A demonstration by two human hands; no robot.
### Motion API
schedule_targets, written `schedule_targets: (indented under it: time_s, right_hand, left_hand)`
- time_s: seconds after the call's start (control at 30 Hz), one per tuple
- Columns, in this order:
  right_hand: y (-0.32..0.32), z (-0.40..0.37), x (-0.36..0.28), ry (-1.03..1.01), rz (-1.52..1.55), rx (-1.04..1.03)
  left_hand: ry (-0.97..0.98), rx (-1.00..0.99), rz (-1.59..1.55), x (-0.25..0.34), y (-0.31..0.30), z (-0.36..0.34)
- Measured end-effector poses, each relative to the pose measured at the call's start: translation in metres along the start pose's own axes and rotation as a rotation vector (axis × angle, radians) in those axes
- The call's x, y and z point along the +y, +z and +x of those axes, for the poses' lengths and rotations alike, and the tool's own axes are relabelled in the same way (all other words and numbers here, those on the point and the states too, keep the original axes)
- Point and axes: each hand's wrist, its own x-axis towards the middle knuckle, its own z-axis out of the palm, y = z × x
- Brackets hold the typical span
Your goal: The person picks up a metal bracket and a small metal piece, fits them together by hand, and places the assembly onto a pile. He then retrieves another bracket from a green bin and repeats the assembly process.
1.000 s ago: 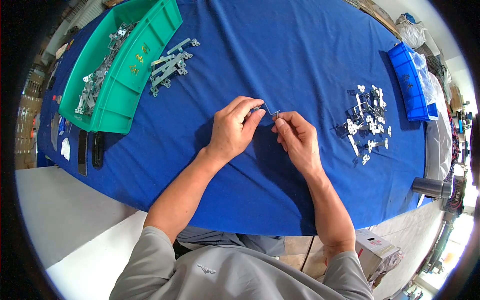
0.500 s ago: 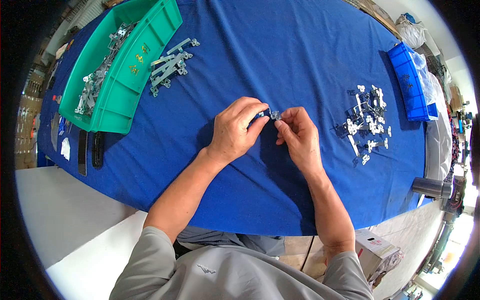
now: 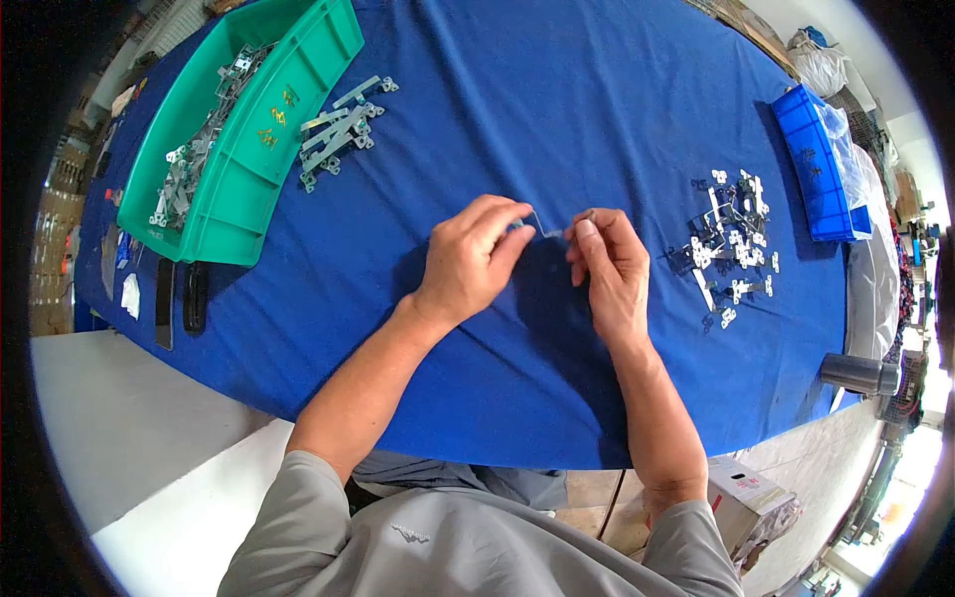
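Between thumb and fingers of my left hand [image 3: 470,251] is a small metal bracket [image 3: 538,221], seen nearly edge-on as a thin bent strip. My right hand [image 3: 611,261] is closed in a pinch close to the bracket's right end; what its fingertips hold, if anything, is hidden. Both hands are above the blue cloth. To their right lies a loose pile of metal brackets [image 3: 736,239] with small lobed ends. Beyond my left hand, on the far left, another group of flat metal brackets [image 3: 340,133] lies beside the green bin.
The green bin [image 3: 229,199] at the left holds many metal brackets. A blue bin [image 3: 811,169] with plastic wrap stands at the right edge, and a grey metal cylinder [image 3: 859,374] lies nearer. Two dark strips [image 3: 181,303] rest below the green bin. Blue cloth [image 3: 477,388] covers the table.
My right hand has moved slightly right, away from my left hand, with its thumb now raised against the fingers. The bracket's right end appears thinner to view. My left hand is nearly still.
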Motion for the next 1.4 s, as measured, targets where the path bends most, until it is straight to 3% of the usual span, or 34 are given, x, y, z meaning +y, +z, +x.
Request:
schedule_targets:
  time_s: [0.1, 0.33, 0.63, 0.73, 0.83, 0.93, 0.97, 1.17, 1.27, 1.4]
  right_hand:
    - [0.001, -0.003, -0.004, 0.1, -0.031, -0.114]
    - [0.003, -0.003, -0.003, 0.085, -0.169, -0.191]
    - [0.002, -0.001, -0.001, 0.038, -0.285, -0.102]
    - [0.004, -0.002, -0.002, 0.089, -0.233, -0.063]
    - [0.011, -0.002, 0.005, -0.042, -0.068, -0.025]
    - [0.006, -0.001, 0.004, -0.005, -0.077, -0.11]
    - [0.003, -0.003, -0.001, 0.09, -0.158, -0.11]
    - [0.004, -0.001, 0.002, -0.279, -0.429, 0.046]
    - [-0.001, 0.004, 0.013, -0.189, -0.241, 0.109]
    - [0.0, 0.007, 0.016, -0.222, -0.302, 0.102]
  left_hand:
    - [-0.186, 0.001, -0.061, -0.002, -0.004, 0.001]
    - [-0.061, 0.023, -0.049, -0.004, 0.0, 0.0]
    - [0.027, 0.021, -0.023, 0.0, -0.001, 0.002]
    - [0.067, 0.016, 0.024, -0.002, 0.001, 0.001]
    - [0.114, 0.007, 0.05, -0.003, 0.001, 0.001]
    - [0.146, -0.017, 0.049, 0.0, -0.001, 0.002]
    - [0.145, -0.027, 0.05, 0.0, -0.001, 0.002]
    - [0.149, -0.08, 0.067, 0.004, -0.001, 0.0]
    - [0.136, -0.071, 0.085, 0.006, 0.0, 0.0]
    - [0.113, -0.002, 0.218, 0.005, -0.015, 0.004]
